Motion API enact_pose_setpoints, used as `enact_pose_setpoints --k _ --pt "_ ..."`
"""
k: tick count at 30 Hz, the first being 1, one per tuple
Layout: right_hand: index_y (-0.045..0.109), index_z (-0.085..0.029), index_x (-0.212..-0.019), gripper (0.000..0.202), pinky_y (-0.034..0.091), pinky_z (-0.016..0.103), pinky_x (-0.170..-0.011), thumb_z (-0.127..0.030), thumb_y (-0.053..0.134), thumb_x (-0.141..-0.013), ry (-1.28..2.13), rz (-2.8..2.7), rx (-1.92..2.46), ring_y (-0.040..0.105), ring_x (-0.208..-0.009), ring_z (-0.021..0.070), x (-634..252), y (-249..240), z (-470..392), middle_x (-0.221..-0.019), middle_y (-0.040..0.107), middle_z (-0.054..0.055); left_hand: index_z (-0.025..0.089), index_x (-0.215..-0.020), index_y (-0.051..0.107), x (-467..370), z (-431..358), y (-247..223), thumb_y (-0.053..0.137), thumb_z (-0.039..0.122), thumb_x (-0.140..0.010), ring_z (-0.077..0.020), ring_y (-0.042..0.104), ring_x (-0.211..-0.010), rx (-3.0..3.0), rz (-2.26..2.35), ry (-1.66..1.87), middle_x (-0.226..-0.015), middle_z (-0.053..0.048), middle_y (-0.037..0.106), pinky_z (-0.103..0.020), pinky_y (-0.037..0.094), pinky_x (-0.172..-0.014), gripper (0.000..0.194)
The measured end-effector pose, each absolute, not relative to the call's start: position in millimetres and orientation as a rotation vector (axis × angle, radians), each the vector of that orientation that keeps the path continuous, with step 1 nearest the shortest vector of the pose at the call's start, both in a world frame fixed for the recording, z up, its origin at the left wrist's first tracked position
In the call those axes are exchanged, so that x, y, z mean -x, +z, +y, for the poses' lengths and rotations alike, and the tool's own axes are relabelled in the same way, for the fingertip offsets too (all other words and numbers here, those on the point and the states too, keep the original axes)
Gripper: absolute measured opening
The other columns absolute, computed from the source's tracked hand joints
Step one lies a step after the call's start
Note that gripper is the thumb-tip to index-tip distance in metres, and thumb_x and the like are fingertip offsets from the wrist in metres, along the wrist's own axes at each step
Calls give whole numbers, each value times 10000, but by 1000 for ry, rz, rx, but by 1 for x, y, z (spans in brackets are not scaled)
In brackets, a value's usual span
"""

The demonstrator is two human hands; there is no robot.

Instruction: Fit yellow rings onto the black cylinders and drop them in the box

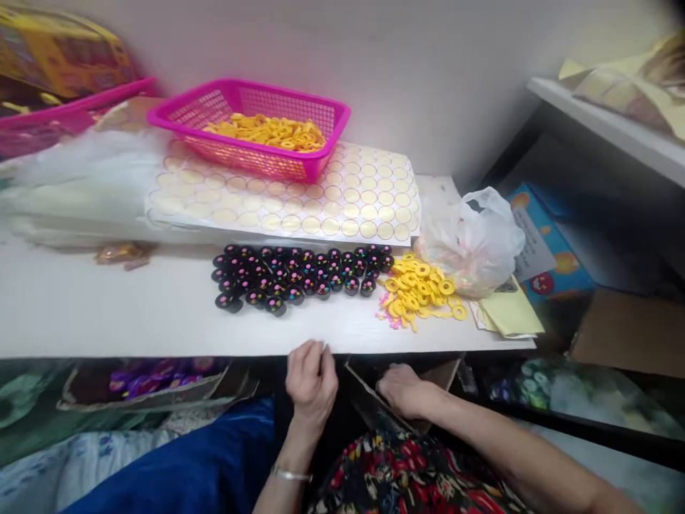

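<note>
My left hand [312,378] is at the front edge of the white table, its fingers curled in a pinch. Whatever it may hold is too small to make out. Below the edge, my right hand [402,389] reaches into an open cardboard box [369,391]. Its fingers look curled, and their tips are hidden. Beyond my left hand stand rows of small black cups [275,289] with pink and coloured dots on top. To their right lies a pile of yellow ring-ended plastic pieces [420,289], with small pink beads [389,314] beside it.
A pink basket [310,170] of yellow pieces rests on sheets of round stickers [369,196] at the back. A tied plastic bag [481,239] and folded yellow paper [511,314] are at right. A box of purple-wrapped items [144,392] sits below the table at left.
</note>
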State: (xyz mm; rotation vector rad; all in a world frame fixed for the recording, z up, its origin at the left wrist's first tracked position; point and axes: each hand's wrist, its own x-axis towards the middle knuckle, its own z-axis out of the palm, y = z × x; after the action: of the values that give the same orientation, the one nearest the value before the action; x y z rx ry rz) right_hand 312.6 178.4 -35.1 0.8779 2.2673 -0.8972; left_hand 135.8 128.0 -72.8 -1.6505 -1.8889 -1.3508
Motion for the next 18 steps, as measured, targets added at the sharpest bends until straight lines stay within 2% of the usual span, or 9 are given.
enact_pose_setpoints --k 1,3,6,8,12,15,18 --pt "614 -109 -815 107 453 331 -739 -67 533 -759 -958 2291 -871 588 -806 206 -323 -26 175 -790 620 89 167 -943 575 -145 137 -68 566 93 -757 -159 583 -803 1719 -1909 -1415 -871 -65 594 -297 493 -732 200" --pt "590 -149 -864 152 435 275 -697 -89 487 -769 -1273 2374 -910 568 -773 169 -341 -5 176 -792 607 49 168 -909 581 -161 154 -62 502 109 -797 -151 568 -817 1824 -2013 -1506 -875 -62 582 -286 483 -750 149" --pt "516 -181 -936 134 405 210 -579 -250 464 -834 -1976 2435 -1086 500 -635 107 -352 18 197 -725 542 -8 170 -822 569 -177 176 -60 454 98 -794 -132 543 -775 1931 -2186 -1605 -845 -45 556 -253 459 -710 139" --pt "487 -176 -894 179 390 206 -527 -328 518 -805 -2259 2495 -1283 463 -549 94 -346 19 221 -630 496 -33 171 -708 532 -183 185 -62 477 95 -755 -119 502 -678 1908 -2299 -1625 -747 -16 509 -242 435 -651 105" --pt "493 -171 -824 264 372 209 -436 -387 598 -715 -2373 2458 -1745 438 -440 95 -316 -6 263 -529 482 -46 178 -609 467 -191 197 -67 506 116 -710 -120 467 -642 1820 -2467 -1585 -676 0 458 -238 414 -629 125" --pt "501 -171 -786 262 393 218 -431 -366 627 -664 -2395 2441 -2118 436 -428 90 -300 -25 274 -548 489 -41 174 -700 525 -194 201 -68 512 145 -707 -138 496 -704 1935 -2482 -1462 -749 -22 510 -245 424 -663 33" --pt "525 -170 -802 206 413 252 -461 -309 610 -676 -2307 2469 -2178 450 -440 105 -299 -30 278 -565 503 -16 157 -753 552 -198 204 -68 495 180 -720 -164 514 -754 2021 -2504 -1323 -812 -55 536 -262 431 -680 70"
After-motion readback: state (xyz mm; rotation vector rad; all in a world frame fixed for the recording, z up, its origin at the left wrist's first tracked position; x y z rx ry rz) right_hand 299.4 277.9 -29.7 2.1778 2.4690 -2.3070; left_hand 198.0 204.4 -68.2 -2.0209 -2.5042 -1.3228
